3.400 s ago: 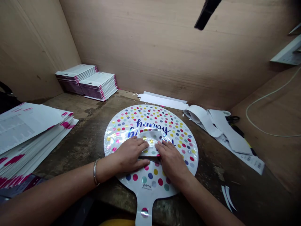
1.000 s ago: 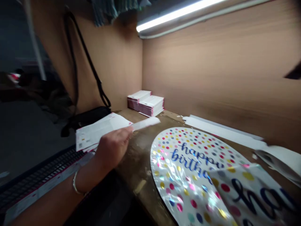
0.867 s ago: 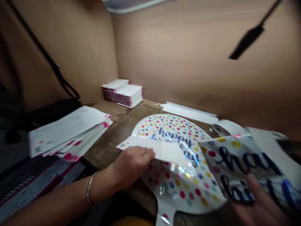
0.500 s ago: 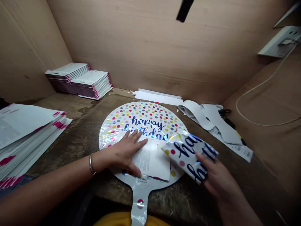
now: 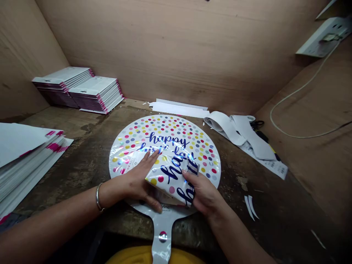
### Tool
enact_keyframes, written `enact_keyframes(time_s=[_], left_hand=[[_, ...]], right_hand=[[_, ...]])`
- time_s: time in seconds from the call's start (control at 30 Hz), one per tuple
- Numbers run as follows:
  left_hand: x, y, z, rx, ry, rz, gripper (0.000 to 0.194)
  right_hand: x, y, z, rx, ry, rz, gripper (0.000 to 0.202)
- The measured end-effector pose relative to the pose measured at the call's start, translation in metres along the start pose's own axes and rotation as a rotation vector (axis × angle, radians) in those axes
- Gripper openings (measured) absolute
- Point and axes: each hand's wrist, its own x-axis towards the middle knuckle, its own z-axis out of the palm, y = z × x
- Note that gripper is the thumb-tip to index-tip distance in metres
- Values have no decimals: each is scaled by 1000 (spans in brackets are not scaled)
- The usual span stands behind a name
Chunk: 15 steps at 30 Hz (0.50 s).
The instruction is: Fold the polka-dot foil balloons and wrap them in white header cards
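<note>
A round white foil balloon [image 5: 170,126] with coloured dots and blue "happy birthday" lettering lies flat on the table, its tail toward me. On its lower left rests my left hand [image 5: 140,181], fingers spread, over a white card [image 5: 133,158] that is mostly covered. My right hand [image 5: 205,190] grips a folded foil balloon [image 5: 170,176] with the same dots and blue lettering, thumb on top. This folded piece lies over the card, its left edge by my left hand's fingers.
White card sleeves [image 5: 30,165] are piled at the left, with two stacks [image 5: 93,91] at the back left. Label strips [image 5: 258,146] and scissors [image 5: 257,124] lie back right. A cable [image 5: 291,95] hangs from a socket box [image 5: 320,38].
My right hand has brought the folded balloon leftward onto the card, hiding most of it. My left hand has stayed spread on the card. The view has shifted slightly.
</note>
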Motion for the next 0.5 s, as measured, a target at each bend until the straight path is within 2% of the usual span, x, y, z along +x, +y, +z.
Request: enact_keyframes(time_s=[0.1,0.2,0.27,0.37,0.5], left_hand=[[2,7,-5,32,62,9,134],[3,11,-11,79,91,41,119],[3,11,-14,86,83,23,119],[2,8,-14,90,66,6,123],[2,6,-13,101,41,25,124]], right_hand=[[-4,-9,-10,61,17,-63,43],[-15,-31,-35,26,164,-207,41],[-20,-42,-52,-49,238,-240,39],[-23,-47,-69,-182,232,-139,36],[-20,-38,-74,-304,126,-8,30]])
